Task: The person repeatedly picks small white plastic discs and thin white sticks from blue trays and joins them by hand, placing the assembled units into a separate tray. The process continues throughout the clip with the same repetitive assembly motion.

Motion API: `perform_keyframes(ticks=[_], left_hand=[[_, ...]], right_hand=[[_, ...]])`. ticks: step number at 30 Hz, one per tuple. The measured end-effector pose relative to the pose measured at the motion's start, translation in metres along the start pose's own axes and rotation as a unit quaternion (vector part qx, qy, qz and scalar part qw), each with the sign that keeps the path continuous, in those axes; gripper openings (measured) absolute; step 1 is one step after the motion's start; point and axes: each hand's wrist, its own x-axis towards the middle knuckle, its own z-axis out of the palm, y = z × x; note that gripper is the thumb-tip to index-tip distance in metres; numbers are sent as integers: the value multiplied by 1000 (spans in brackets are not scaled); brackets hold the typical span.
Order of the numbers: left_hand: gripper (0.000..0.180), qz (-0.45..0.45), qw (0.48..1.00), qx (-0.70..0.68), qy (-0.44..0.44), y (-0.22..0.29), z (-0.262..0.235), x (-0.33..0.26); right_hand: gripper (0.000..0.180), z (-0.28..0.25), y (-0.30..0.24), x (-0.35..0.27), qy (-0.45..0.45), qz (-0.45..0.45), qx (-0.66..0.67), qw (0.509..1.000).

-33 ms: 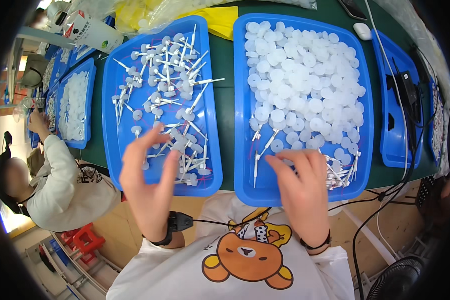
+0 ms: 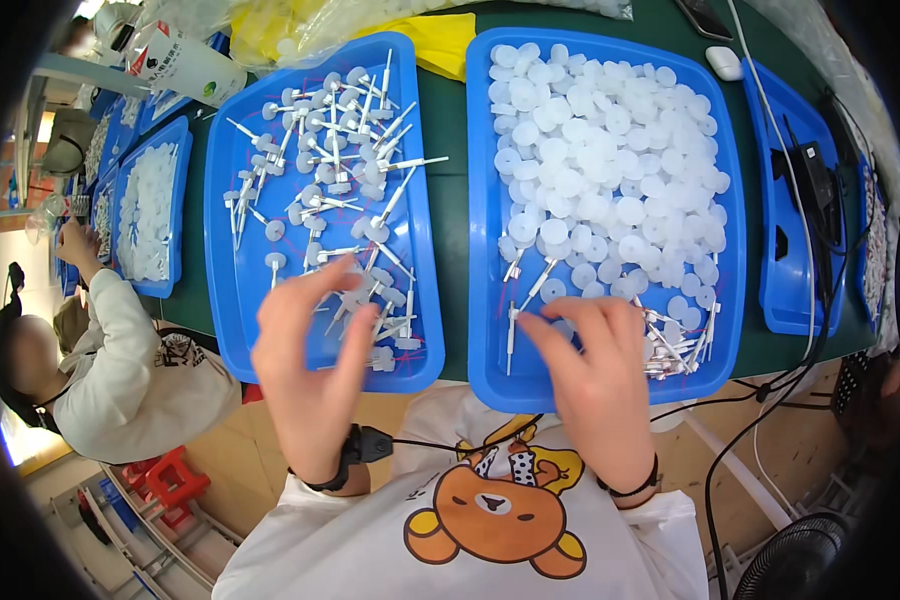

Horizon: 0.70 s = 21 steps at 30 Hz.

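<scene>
Your left hand (image 2: 310,365) hovers over the near end of the left blue tray (image 2: 232,300), fingers spread and blurred, with the fingertips just above a white stemmed piece (image 2: 355,285); you cannot tell whether it pinches anything. Your right hand (image 2: 590,370) rests on the near end of the right blue tray (image 2: 730,290), fingers apart and curled down among loose pieces, gripping nothing you can make out.

Largest first: the green table (image 2: 450,180) carries everything. The right blue tray, at 1 o'clock from your right hand, is packed with white round caps (image 2: 610,160). The left blue tray, at 12 o'clock from your left hand, holds scattered white stemmed pieces (image 2: 340,140), discs with thin pins. At 3 o'clock a further blue tray (image 2: 785,290) holds a black device (image 2: 820,180) with cables. At 9 o'clock a smaller blue tray (image 2: 175,210) holds more white caps, and a person in a white sleeve (image 2: 130,370) sits beside it. A small heap of white pins (image 2: 670,345) lies at 3 o'clock of your right hand, just beside it, and one lone pin (image 2: 511,335) lies at its 9 o'clock.
</scene>
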Motion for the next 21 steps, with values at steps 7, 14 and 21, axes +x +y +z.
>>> perform_keyframes(ticks=[7, 14, 21], left_hand=[[26, 83, 990, -33, -110, 20, 21, 0], [34, 88, 987, -33, -130, 24, 26, 2], [33, 79, 987, -37, -135, 27, 27, 4]], right_hand=[[23, 6, 4, 7, -39, -116, -70, 990], [17, 9, 8, 9, -27, -174, -124, 976], [22, 0, 10, 9, -101, -177, -122, 971]])
